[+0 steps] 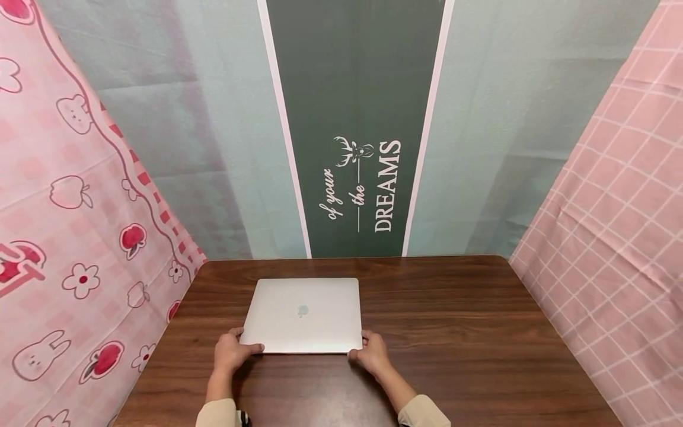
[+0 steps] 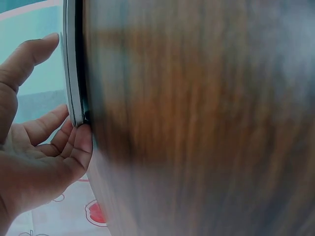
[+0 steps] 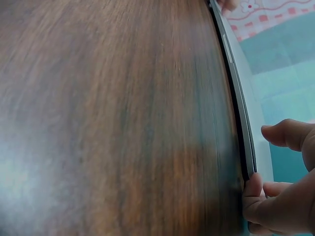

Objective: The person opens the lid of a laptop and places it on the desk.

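Head view.
- Two cream cloth sleeves (image 1: 216, 413), at the near edge.
- A bare left hand (image 1: 232, 354): gripping the near left corner of a closed, silver-grey, rectangular metal laptop (image 1: 306, 323), thumb over the front edge.
- A bare right hand (image 1: 373, 354): matching grip at the near right corner.
- Laptop location: lid up, on the left half of a dark brown wood-grain table (image 1: 453, 332).
- Likely fault: unequal pull from the two hands, skewing the laptop.

Left wrist view.
- Fingers bent round the corner, gap barely wider than the casing; thumb tip close against the lid.
- Likely fault: shallow hold on smooth metal; the corner could slip if lifted.

Right wrist view.
- Fingers curled at the corner, thumb over the lid; thumb contact unclear.
- Dark strip beneath the casing; whether raised, cannot tell.
- Likely fault: fingertips pinched against the table by a sudden drop.
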Tool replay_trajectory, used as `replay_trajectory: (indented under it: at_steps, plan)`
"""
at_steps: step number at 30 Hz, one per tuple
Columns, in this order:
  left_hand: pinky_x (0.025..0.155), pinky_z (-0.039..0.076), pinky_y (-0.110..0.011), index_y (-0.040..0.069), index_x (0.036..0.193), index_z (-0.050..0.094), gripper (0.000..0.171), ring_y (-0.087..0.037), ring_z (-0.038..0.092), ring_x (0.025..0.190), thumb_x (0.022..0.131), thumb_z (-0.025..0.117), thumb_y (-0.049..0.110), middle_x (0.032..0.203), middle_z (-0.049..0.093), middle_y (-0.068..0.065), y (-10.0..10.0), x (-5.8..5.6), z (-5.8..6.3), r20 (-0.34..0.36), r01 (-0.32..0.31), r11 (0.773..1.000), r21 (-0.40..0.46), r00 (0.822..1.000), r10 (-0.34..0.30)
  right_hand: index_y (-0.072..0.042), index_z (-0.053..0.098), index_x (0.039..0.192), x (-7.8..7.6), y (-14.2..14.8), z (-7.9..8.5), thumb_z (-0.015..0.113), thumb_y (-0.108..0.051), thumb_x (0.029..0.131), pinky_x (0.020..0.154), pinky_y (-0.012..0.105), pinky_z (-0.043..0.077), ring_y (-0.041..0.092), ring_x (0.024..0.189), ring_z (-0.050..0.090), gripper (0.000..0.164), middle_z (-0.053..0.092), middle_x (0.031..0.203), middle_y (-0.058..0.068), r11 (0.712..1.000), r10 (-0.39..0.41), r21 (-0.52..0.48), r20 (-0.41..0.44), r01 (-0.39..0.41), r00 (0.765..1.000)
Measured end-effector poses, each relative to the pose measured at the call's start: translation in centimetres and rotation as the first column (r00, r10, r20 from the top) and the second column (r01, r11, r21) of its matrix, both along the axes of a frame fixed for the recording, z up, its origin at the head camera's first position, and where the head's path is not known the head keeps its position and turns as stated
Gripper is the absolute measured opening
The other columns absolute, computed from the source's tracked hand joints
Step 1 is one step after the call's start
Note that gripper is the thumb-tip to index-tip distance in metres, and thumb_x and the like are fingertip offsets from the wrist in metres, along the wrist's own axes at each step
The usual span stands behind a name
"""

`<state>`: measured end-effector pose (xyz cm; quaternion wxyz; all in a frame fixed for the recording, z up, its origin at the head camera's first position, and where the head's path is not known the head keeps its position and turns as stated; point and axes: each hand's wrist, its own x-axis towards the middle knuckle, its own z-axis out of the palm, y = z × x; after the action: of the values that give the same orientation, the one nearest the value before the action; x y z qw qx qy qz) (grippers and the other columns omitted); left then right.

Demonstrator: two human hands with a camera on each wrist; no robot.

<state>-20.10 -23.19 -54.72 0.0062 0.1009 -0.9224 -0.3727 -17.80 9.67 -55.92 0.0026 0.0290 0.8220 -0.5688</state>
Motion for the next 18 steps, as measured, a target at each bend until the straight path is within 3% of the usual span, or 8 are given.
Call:
replay_trajectory:
  at_steps: [7, 18]
  plan:
    - [0.085, 0.042, -0.053, -0.017, 0.116, 0.050, 0.078, -0.049, 0.052, 0.100, 0.059, 0.085, 0.022, 0.108, 0.054, -0.036, 0.7, 0.3, -0.1, -0.022, 0.034, 0.999, -0.010, 0.999, -0.034, 0.023, 0.050, 0.110, 0.2, 0.8, -0.4, 0.072, 0.008, 0.056, 0.069, 0.035, 0.050, 0.028, 0.080, 0.062, 0.060, 0.062, 0.088, 0.023, 0.999, -0.003, 0.043, -0.041, 0.005, 0.999]
    - [0.076, 0.047, -0.048, -0.015, 0.113, 0.054, 0.075, -0.036, 0.060, 0.085, 0.053, 0.088, 0.016, 0.090, 0.063, -0.024, 1.5, 1.0, -0.2, -0.040, 0.067, 0.998, 0.001, 0.997, -0.067, 0.019, 0.053, 0.111, 0.7, 2.1, -0.6, 0.084, -0.003, 0.059, 0.071, 0.039, 0.051, 0.031, 0.083, 0.063, 0.065, 0.063, 0.090, 0.025, 0.986, -0.072, 0.149, -0.041, 0.078, 0.997]
